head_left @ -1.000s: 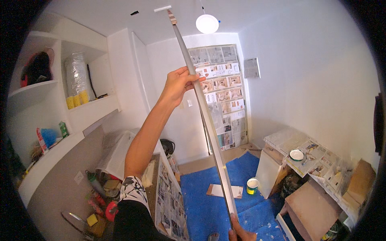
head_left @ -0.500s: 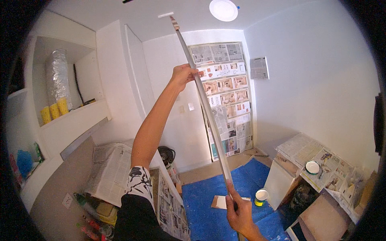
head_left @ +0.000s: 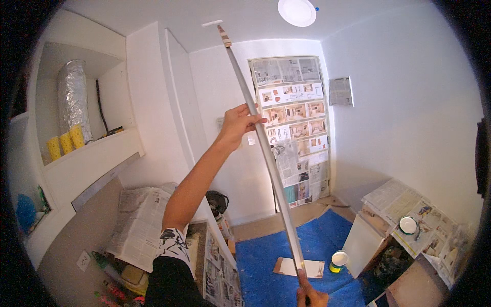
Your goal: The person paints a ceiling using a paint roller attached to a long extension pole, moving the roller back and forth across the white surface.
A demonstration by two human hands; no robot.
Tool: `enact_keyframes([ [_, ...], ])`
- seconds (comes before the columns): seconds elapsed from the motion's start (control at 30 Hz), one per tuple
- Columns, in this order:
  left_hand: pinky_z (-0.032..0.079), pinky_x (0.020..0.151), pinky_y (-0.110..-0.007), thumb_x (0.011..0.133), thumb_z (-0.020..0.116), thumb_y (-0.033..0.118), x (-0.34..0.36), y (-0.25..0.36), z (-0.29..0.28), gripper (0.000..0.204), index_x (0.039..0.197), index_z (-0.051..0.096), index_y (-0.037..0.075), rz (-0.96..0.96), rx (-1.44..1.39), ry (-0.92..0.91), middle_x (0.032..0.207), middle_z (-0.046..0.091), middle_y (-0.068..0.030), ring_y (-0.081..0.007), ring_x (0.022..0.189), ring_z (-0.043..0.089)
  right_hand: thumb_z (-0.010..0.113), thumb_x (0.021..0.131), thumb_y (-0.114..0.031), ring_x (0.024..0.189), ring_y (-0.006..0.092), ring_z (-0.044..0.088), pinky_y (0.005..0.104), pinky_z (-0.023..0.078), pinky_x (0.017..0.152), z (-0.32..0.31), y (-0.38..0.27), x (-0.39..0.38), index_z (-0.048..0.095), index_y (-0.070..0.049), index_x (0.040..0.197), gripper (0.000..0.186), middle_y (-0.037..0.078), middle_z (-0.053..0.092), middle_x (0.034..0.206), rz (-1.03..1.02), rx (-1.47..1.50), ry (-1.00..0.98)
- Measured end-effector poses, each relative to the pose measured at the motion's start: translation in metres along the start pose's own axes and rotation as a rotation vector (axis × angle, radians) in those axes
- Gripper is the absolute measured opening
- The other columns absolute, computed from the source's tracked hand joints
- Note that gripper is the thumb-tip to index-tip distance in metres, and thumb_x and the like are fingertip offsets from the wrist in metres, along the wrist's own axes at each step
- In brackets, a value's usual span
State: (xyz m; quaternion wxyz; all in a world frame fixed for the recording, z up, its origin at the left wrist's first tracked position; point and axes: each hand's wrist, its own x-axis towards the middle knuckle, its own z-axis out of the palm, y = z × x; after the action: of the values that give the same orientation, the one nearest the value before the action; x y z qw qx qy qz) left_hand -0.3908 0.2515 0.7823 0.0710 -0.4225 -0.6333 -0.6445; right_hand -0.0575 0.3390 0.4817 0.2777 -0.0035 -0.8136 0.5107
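A long grey pole [head_left: 276,176] slants from the lower middle up to the ceiling. My left hand [head_left: 239,126] is closed around it at mid-length, with that arm stretched out. Lower down, my right hand [head_left: 312,297] grips the pole's near end, partly cut off by the picture's lower edge. The pole's far end narrows into a striped, tapered tip [head_left: 224,37]. Close by that tip, against the ceiling, is a narrow white bar [head_left: 212,23] that looks like a paint roller; how it joins the pole is too small to tell.
A round ceiling light [head_left: 297,12] is right of the tip. Newspaper covers the door [head_left: 294,110]. On the blue floor sheet [head_left: 266,245] are an open paint can [head_left: 338,262] and a white board [head_left: 306,268]. Newspaper-covered cabinets [head_left: 391,197] stand right; a shelf with silver ducting [head_left: 74,97] is left.
Both my hands have come lower in the picture along with the pole. The striped tip and white bar have dropped slightly. The view has shifted a little, moving the room rightward.
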Motion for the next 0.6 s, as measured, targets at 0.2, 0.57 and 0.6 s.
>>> enact_keyframes([
  [0.2, 0.051, 0.076, -0.031, 0.081, 0.056, 0.002, 0.023, 0.014, -0.043, 0.046, 0.124, 0.041, -0.009, 0.006, -0.004, 0.072, 0.104, 0.058, -0.0159, -0.0239, 0.091, 0.063, 0.047, 0.091, -0.012, 0.044, 0.0179, 0.042, 0.0321, 0.038, 0.044, 0.033, 0.003, 0.029, 0.044, -0.014, 0.132, 0.041, 0.015, 0.044, 0.055, -0.262, 0.065, 0.077],
  [0.57, 0.050, 0.082, -0.032, 0.082, 0.057, 0.006, -0.070, 0.102, 0.019, 0.044, 0.123, 0.044, -0.007, 0.071, 0.026, 0.044, 0.105, 0.059, -0.0134, -0.0229, 0.093, 0.062, 0.049, 0.089, -0.010, 0.047, 0.0219, 0.049, 0.0345, 0.041, 0.047, 0.009, -0.021, -0.077, 0.047, -0.009, 0.129, 0.039, 0.016, 0.051, 0.060, -0.318, 0.072, 0.199],
  [0.6, 0.050, 0.082, -0.033, 0.082, 0.057, 0.006, -0.089, 0.116, 0.028, 0.045, 0.123, 0.044, -0.007, 0.077, 0.035, 0.045, 0.105, 0.059, -0.0132, -0.0230, 0.093, 0.062, 0.049, 0.089, -0.009, 0.047, 0.0216, 0.049, 0.0342, 0.041, 0.047, 0.006, -0.021, -0.096, 0.047, -0.008, 0.128, 0.039, 0.016, 0.052, 0.060, -0.352, 0.073, 0.235],
])
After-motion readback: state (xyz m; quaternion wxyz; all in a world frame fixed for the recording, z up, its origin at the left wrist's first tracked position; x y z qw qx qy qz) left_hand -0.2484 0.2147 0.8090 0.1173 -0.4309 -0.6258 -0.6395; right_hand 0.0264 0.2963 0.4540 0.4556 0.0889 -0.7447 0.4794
